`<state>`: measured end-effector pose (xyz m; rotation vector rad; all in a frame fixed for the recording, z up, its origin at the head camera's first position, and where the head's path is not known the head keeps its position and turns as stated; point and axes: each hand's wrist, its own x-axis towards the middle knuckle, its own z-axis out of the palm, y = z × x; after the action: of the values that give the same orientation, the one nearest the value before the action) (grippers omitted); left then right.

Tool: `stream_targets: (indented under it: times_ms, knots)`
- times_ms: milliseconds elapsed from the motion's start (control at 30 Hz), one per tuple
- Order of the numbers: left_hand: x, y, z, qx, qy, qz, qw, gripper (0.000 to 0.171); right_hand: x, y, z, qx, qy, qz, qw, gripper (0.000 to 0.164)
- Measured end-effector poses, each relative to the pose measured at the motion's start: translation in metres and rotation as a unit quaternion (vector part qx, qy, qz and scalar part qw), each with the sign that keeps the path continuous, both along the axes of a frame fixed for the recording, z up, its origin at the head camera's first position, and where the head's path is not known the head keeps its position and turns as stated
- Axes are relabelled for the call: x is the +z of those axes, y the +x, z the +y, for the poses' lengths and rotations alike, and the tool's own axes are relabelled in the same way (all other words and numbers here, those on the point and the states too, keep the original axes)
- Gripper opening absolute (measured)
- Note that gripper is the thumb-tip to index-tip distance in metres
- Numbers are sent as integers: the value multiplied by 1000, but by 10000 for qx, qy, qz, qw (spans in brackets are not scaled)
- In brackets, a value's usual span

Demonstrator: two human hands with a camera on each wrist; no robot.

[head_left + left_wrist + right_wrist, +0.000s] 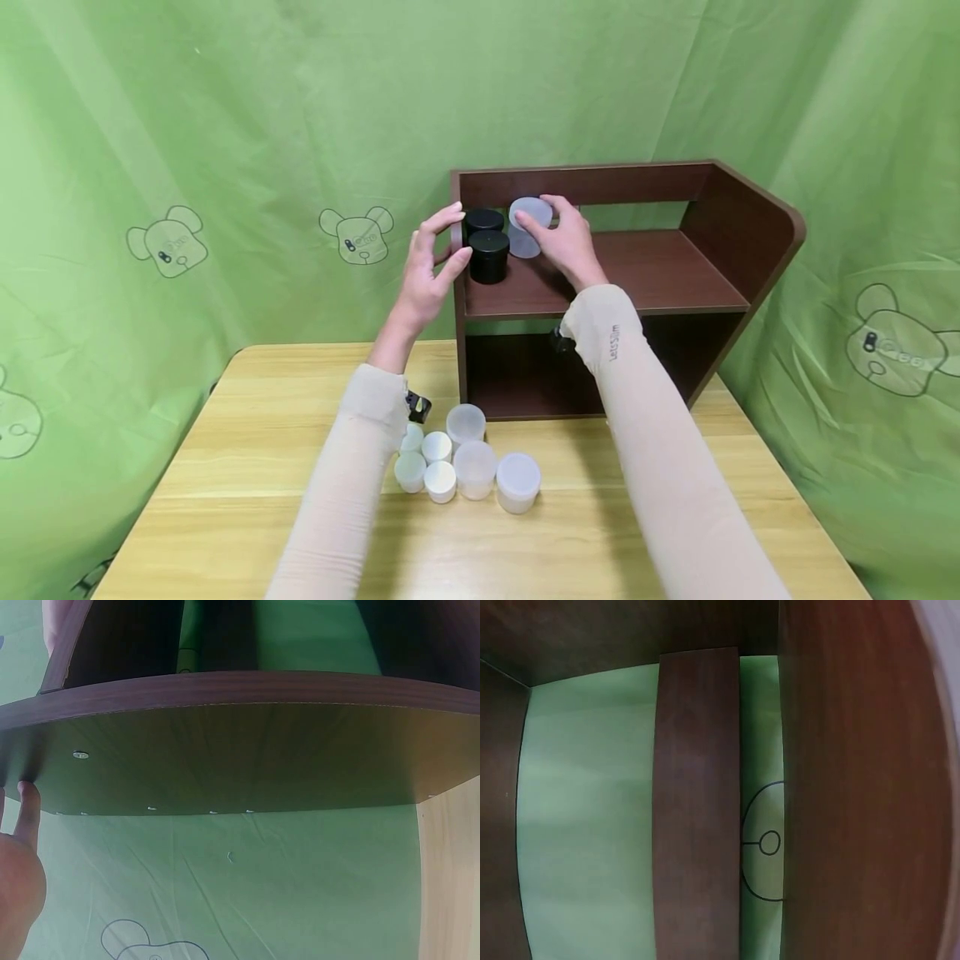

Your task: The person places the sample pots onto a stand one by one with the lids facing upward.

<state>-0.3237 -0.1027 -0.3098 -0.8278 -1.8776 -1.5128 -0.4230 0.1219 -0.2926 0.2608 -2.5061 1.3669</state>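
Observation:
On the upper board of a dark brown shelf [637,267], my right hand [564,242] holds a translucent lidded jar [530,213] between thumb and fingers. Left of it stand two black jars, one front [489,265] and one behind [484,220]. My left hand [429,271] is at the shelf's left side panel [247,754], fingers loosely bent, with the thumb tip right by the front black jar. The left wrist view shows a finger [28,814] at the panel's outer face. In the right wrist view, neither the right hand nor the jar appears.
Several small white jars [440,482] and larger translucent jars [518,482] stand grouped on the wooden table [285,417], in front of the shelf. Below the upper board is a dark lower compartment [517,375]. Green cloth [300,100] hangs behind.

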Motion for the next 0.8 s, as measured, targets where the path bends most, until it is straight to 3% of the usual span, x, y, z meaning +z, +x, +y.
stream_targets:
  times_ms: [100,367,800]
  knots:
    - [-1,-2,0,8,-3,23,10000,46,0,0,-1,-17,-43,14,10000,75]
    - [-18,-30,-3,101,-81,116,9998,48,1,1,-4,-134,-33,61,9999,74]
    - [-19,-32,-5,129,-161,213,9996,47,0,1,-4,-116,-6,-34,9999,75]
